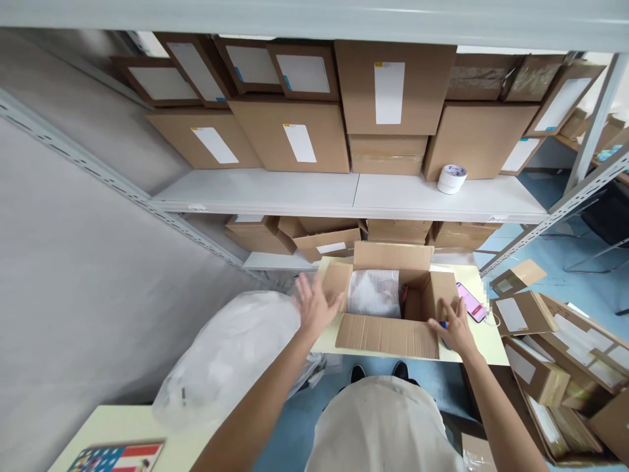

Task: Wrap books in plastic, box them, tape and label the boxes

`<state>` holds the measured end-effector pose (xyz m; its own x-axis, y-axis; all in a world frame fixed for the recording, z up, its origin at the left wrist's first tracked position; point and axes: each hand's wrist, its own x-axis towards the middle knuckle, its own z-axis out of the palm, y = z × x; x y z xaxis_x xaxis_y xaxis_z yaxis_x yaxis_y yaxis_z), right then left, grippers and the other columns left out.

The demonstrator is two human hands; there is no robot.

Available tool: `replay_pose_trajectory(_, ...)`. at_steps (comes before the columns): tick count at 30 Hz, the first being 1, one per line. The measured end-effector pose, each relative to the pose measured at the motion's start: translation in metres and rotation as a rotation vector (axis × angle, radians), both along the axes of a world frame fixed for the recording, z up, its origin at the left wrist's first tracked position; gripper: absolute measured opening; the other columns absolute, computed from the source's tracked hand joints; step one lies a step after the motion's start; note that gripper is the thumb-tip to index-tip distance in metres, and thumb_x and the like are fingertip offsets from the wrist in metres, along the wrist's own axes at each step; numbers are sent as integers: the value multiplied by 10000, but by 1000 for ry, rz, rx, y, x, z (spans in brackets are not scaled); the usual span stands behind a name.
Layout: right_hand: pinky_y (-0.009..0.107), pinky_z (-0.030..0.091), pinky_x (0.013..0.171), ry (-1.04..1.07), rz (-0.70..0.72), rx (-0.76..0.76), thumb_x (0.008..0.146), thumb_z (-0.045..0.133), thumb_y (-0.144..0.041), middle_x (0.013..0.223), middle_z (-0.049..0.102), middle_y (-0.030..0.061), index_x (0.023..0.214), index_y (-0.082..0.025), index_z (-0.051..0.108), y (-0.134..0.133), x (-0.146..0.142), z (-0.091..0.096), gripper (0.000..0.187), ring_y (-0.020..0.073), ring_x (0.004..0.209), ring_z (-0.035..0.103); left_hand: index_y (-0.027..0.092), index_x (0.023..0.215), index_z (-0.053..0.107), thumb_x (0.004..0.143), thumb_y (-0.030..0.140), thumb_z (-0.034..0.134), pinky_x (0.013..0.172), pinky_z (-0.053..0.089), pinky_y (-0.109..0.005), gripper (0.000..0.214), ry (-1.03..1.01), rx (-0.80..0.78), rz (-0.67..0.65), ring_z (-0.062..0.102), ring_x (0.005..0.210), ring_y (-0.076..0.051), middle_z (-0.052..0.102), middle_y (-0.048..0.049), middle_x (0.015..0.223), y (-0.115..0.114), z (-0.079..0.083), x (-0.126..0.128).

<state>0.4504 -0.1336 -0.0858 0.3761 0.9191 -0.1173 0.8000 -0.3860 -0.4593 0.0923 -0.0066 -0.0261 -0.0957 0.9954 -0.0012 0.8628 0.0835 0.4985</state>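
In front of me an open cardboard box (pixel 388 335) stands on a pale yellow table, its flaps folded outward. A package in white translucent wrapping (pixel 374 295) fills the left part of the box. My left hand (pixel 313 305), empty with fingers spread, is beside the left flap; whether it touches the flap I cannot tell. My right hand (pixel 457 329) is at the right flap with its fingers apart. Partly hidden beneath that hand is a small blue object (pixel 444 324), whose kind I cannot make out. A phone (pixel 470 302) with a lit pink screen lies just beyond it.
A metal shelf (pixel 314 190) behind the table holds several closed boxes and a roll of white tape (pixel 451 179). A big white plastic bag (pixel 230 354) bulges at left. Cardboard boxes (pixel 535 367) are piled at right. A colourful printed item (pixel 118 457) lies lower left.
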Motion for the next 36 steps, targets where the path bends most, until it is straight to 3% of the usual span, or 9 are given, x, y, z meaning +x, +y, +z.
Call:
replay_pose_trajectory(3,550,350,1127,145,-190,195,830,496,-685,1594,235,276,1522,-101,300,3,9,0,926,412,1486,258,109,1539,215,836,611,556,1085,367,-627,929,-460,-169,221,300,1468,-422,253,-302,1590,-4,-25,-27)
replay_pose_trajectory(8,504,488,1031,491,-106,233,893,412,-636,1420,551,197,1582,-139,139,7,10,8,892,324,1279,565,154,1457,404,887,761,234,972,516,-479,850,-1000,-194,44,651,1171,-299,636,-211,1304,-8,-41,-33)
replay_pose_trajectory(13,494,342,1179,204,408,-63,903,407,-330,1592,390,81,1414,-212,549,7,9,17,543,284,1452,386,176,1264,674,708,891,476,1146,354,-493,927,-628,-163,-624,507,1348,-356,611,-183,1379,-6,-28,-30)
replay_pose_trajectory(16,433,375,1169,-7,528,-224,775,415,-91,1649,257,62,1476,-190,476,5,14,19,711,240,1464,375,186,1272,677,634,819,657,1174,285,-524,899,-302,-220,-961,423,1412,-389,558,-192,1433,3,-23,-35)
replay_pose_trajectory(20,443,389,1156,-124,625,-258,714,469,-37,1665,174,77,1540,-188,354,-2,21,19,848,246,1471,363,218,1373,588,433,677,857,1190,228,-545,1080,-59,-233,-1182,365,1442,-407,477,-194,1503,18,-29,-44)
replay_pose_trajectory(26,485,393,1146,122,563,-133,869,525,-312,1626,302,104,1428,-191,535,-2,23,23,572,290,1463,375,239,1139,719,830,363,637,1136,400,-434,342,-244,-148,-1000,553,1325,-273,664,-117,1324,19,-46,-41)
replay_pose_trajectory(30,510,471,1067,346,367,-5,887,518,-507,1364,628,154,1227,-180,679,12,23,17,498,332,1270,585,227,1023,718,856,385,567,999,525,-411,275,-381,-112,-636,702,1069,-257,766,-89,1062,14,-52,-26)
replay_pose_trajectory(33,498,553,929,444,187,77,826,590,-567,1331,619,163,1403,-193,519,26,23,8,692,308,1081,670,201,1114,674,817,342,584,979,537,-411,340,-434,-71,-449,700,1036,-242,749,-96,1097,19,-57,-14)
replay_pose_trajectory(36,522,542,913,445,71,136,726,670,-628,1551,360,210,1560,-225,239,47,22,4,1022,342,1212,583,175,1217,635,761,271,617,1098,448,-446,466,-458,-6,-446,612,1222,-262,661,-133,1296,29,-65,-4)
